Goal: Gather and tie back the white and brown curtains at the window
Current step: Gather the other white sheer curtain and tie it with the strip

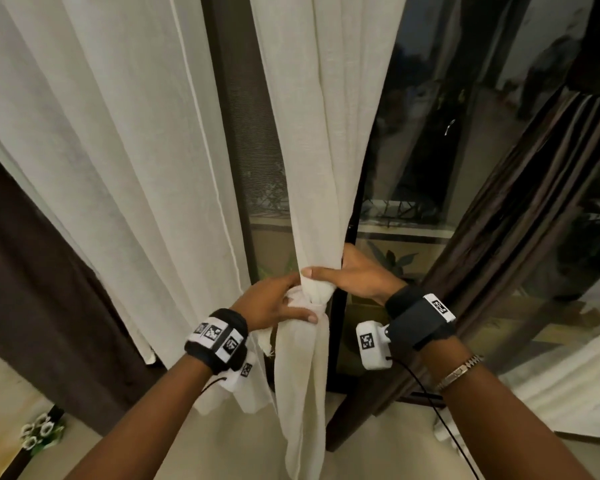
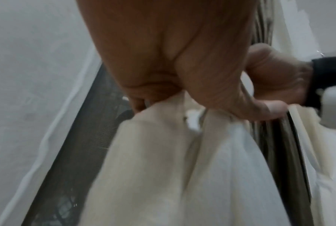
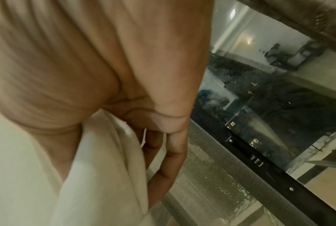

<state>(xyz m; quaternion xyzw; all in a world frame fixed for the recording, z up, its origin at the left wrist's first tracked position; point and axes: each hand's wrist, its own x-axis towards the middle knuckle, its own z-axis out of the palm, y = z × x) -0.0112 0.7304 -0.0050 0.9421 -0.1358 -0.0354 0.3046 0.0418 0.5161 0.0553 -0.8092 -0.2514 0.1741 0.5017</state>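
The middle white curtain (image 1: 326, 133) is bunched into a narrow rope with a knot (image 1: 317, 294) at waist height. My left hand (image 1: 278, 304) grips the knot from the left, thumb laid across its underside. My right hand (image 1: 352, 275) wraps the bunch just above the knot, thumb in front, fingers behind. In the left wrist view the left hand (image 2: 182, 73) pinches folds of white cloth (image 2: 163, 160). In the right wrist view the right hand's fingers (image 3: 170, 152) curl behind the cloth (image 3: 105, 175). A second white curtain (image 1: 118, 150) hangs loose at left. Brown curtains hang at far left (image 1: 32, 271) and right (image 1: 520, 220).
Dark window glass (image 1: 430, 133) and a black frame post (image 1: 338, 341) stand right behind the knot, with a mesh screen (image 3: 201, 175) beside my right fingers. White flowers (image 1: 40, 433) sit on the floor at lower left. A wrist camera cable (image 1: 440, 417) trails down at right.
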